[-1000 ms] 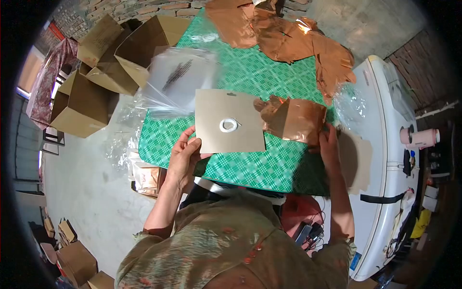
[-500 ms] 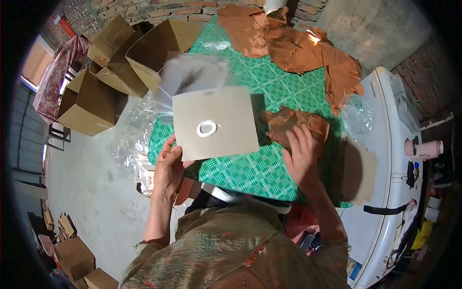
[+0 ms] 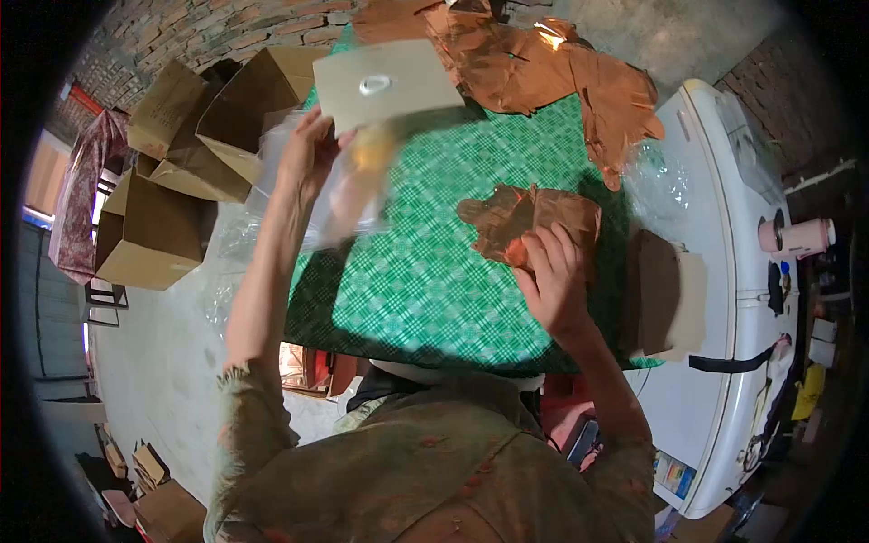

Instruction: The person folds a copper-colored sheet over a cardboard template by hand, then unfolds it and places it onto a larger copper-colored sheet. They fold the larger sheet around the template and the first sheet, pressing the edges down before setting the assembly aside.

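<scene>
My left hand (image 3: 310, 149) grips the lower left edge of a beige cardboard sheet (image 3: 421, 77), held over the far left of the table. A small white ring-shaped coil (image 3: 375, 84) shows on its face. Below it lie clear plastic bags (image 3: 281, 163), blurred, with a yellowish patch among them. My right hand (image 3: 557, 281) rests at the near edge of a crumpled copper-brown plastic bag (image 3: 534, 213). Its fingers are curled in on the thin material, and the fingertips are partly hidden.
A green checked cloth (image 3: 434, 299) covers the table. More copper-brown bags (image 3: 507, 72) lie along its far edge. Open cardboard boxes (image 3: 158, 226) stand at the left. A white refrigerator (image 3: 715, 362) lies along the right side, with flat cardboard (image 3: 683, 308) beside the table.
My left hand has carried the cardboard sheet forward, away from my body, uncovering the tablecloth. My right hand stays by the copper-brown bag, its fingers now more curled.
</scene>
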{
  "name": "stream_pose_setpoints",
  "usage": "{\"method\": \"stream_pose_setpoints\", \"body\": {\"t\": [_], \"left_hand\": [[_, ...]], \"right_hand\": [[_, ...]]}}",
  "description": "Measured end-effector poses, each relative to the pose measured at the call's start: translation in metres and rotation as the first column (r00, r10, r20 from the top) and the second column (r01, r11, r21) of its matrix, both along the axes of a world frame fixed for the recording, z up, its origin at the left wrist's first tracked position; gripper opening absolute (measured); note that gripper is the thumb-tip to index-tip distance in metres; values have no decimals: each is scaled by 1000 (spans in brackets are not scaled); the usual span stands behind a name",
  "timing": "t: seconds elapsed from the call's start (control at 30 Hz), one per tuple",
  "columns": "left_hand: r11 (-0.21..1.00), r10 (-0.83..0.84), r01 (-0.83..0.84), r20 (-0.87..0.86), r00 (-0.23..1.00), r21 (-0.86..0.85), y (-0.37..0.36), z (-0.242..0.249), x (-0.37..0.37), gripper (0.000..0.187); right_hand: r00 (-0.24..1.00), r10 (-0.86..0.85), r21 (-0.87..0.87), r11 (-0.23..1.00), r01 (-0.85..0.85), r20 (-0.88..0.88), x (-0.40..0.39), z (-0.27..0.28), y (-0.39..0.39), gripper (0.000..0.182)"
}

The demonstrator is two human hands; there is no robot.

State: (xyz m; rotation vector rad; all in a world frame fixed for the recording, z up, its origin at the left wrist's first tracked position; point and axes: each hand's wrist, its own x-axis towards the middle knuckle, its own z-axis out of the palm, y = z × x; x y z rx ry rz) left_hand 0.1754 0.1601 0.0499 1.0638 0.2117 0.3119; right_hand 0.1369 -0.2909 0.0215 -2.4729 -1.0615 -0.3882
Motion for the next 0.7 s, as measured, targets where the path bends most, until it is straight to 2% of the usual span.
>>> {"method": "stream_pose_setpoints", "body": {"t": [0.1, 0.3, 0.33, 0.43, 0.47, 0.57, 0.6, 0.67, 0.7], "left_hand": [[998, 63, -64, -22, 998, -4, -7, 8, 65, 29], [999, 42, -42, 19, 999, 2, -9, -10, 163, 19], [1000, 19, -19, -4, 1000, 24, -2, -17, 180, 28], [995, 87, -89, -59, 994, -37, -1, -35, 209, 28], [999, 54, -53, -88, 995, 13, 6, -39, 216, 26], [901, 296, -258, -58, 953, 348, -20, -16, 194, 25], [826, 378, -290, -93, 921, 483, -36, 0, 179, 33], [728, 293, -263, 58, 954, 633, -66, 28, 130, 43], [638, 258, -249, 102, 961, 729, -61, 19, 125, 50]], "right_hand": [[999, -31, -51, 998, 31, 9, -12, 8, -7, 63], [999, -30, -88, 996, 28, -14, -17, -1, -15, 79], [999, -36, -89, 995, 37, 9, -14, 7, -17, 82], [988, -154, -128, 980, 152, -5, -6, 22, -29, 85], [980, -196, -134, 972, 191, -25, -1, 21, -34, 86], [972, -228, -150, 964, 217, -57, 6, 5, -52, 89], [975, -212, -147, 968, 202, -59, 6, 0, -55, 88], [981, -187, -138, 974, 179, -51, 5, -7, -55, 87], [983, -181, -131, 976, 175, -40, 5, -9, -54, 86]]}}
